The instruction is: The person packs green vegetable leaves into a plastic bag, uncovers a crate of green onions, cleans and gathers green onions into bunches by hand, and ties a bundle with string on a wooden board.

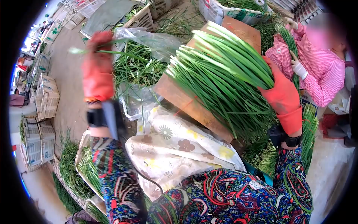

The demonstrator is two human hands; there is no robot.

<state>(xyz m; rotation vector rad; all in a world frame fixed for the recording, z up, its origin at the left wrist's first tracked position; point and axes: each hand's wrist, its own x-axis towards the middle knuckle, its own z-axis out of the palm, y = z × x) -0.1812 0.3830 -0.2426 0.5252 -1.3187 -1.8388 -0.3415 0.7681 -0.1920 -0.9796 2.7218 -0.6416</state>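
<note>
A large spread of garlic chives (pixel 223 71), pale at the stem ends and dark green along the leaves, lies across a brown board (pixel 179 97). My right hand (pixel 281 93), in a red rubber glove, grips the leafy side of its upper layer. My left hand (pixel 99 67), gloved the same way and smeared by motion, is raised to the left, over the floor beside a heap of loose trimmings (pixel 140 65). Its fingers are closed around a thin chive stalk (pixel 123 54) that sticks out on both sides. A flowered cloth (pixel 179 145) covers the space in front of me.
A co-worker in a pink checked shirt (pixel 320 74) holds a chive bundle (pixel 287 39) at the right. Clear plastic (pixel 153 43) lies by the trimmings. White crates (pixel 46 97) line the left side, and a crate (pixel 238 15) stands at the back.
</note>
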